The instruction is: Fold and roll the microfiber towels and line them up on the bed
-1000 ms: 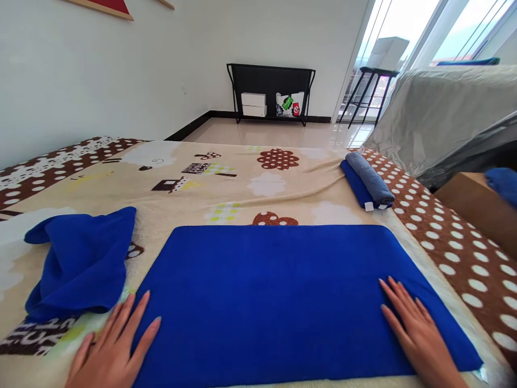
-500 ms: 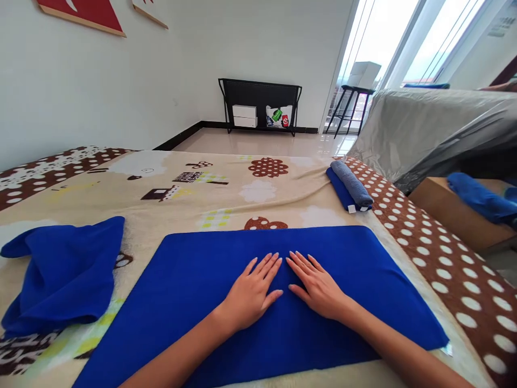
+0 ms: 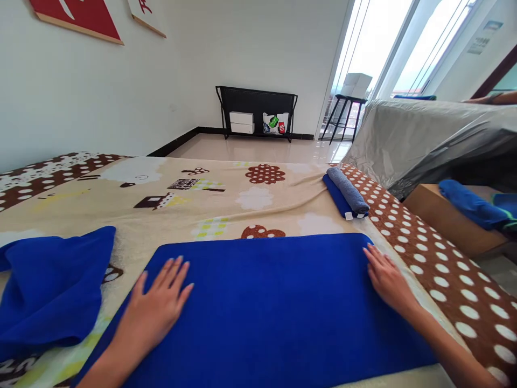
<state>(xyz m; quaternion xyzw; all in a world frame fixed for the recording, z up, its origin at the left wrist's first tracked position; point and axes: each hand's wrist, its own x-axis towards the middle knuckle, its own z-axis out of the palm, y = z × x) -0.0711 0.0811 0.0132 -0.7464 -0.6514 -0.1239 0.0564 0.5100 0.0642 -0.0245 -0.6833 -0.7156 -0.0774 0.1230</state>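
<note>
A blue towel (image 3: 266, 302) lies spread flat on a patterned bed blanket (image 3: 169, 199) in front of me. My left hand (image 3: 155, 304) rests flat on the towel's left part, fingers spread. At the towel's far right edge, my right hand (image 3: 388, 277) lies palm down with fingers stretched out. Neither hand holds anything. A crumpled blue towel (image 3: 48, 291) sits on the blanket to the left of my left hand.
Two rolled towels, grey and blue (image 3: 345, 193), lie at the blanket's far right. A brown box (image 3: 444, 218) with a blue towel (image 3: 470, 205) on it stands at the right, beside a plastic-covered sofa (image 3: 424, 134). A black rack (image 3: 256, 110) and a stool (image 3: 343, 116) stand by the far wall.
Both hands have slid apart from the towel's middle out to its left and right ends, staying flat on it. The camera has tilted slightly.
</note>
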